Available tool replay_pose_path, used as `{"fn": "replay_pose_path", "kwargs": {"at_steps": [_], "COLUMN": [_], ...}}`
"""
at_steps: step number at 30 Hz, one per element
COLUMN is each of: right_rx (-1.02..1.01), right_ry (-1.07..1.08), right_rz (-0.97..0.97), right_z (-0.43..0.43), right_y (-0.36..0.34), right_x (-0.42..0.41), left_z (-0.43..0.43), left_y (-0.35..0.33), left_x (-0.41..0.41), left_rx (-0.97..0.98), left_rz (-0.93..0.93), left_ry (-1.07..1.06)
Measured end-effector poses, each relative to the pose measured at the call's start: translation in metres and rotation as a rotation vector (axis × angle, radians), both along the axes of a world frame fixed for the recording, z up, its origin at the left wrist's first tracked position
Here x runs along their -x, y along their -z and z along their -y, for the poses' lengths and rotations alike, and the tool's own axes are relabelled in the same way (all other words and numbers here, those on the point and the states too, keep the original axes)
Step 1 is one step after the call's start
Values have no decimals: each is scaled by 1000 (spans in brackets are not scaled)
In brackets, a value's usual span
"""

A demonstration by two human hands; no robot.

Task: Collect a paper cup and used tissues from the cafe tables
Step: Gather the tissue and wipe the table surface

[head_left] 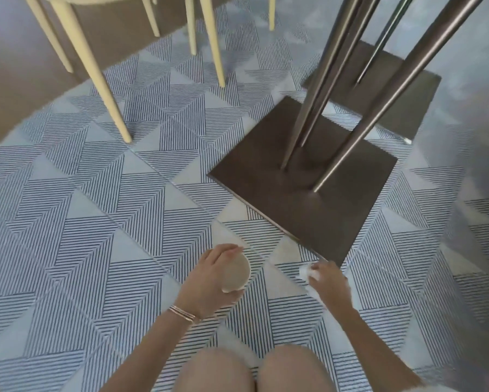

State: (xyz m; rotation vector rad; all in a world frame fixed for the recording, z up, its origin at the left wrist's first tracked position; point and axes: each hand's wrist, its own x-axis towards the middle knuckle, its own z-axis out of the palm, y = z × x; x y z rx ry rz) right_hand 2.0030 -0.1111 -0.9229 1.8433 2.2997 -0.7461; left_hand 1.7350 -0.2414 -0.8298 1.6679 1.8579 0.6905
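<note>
1. Left hand [213,278] is wrapping its fingers around a beige round paper cup [236,274] – cup is tipped on its side, held above the floor
2. Right hand [329,281] is pinching closed on a crumpled white tissue [306,272], low over the blue-and-white striped geometric tile floor [96,222], just beside the corner of the dark square metal table base [280,171]
3. Thin rose-gold bracelets [182,314] are sitting on the left wrist – bare knees [288,369] are showing at the bottom edge
4. Cream wooden chair legs [96,80] are standing at the upper left
</note>
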Motion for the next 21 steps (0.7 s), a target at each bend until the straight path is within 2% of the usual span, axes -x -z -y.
{"fn": "replay_pose_path", "kwargs": {"at_steps": [2, 6, 11, 15, 18, 21], "right_rx": [-34, -106, -58, 3, 8, 0], "right_ry": [13, -110, -50, -86, -71, -38], "right_rz": [19, 62, -147, -159, -173, -247], "right_z": [4, 22, 53, 67, 69, 62], "right_y": [-61, -206, -422, -573, -663, -720], "right_x": [4, 7, 46, 79, 98, 117], "left_z": [4, 13, 24, 30, 32, 27], "left_y": [-43, -162, -336, -469, -548, -602], "left_x": [8, 18, 28, 38, 46, 58], "left_rx": [-1, -50, -77, -116, -96, -83], "left_rz": [10, 12, 17, 48, 5, -8], "left_ry": [-4, -26, -43, -53, -57, -59]}}
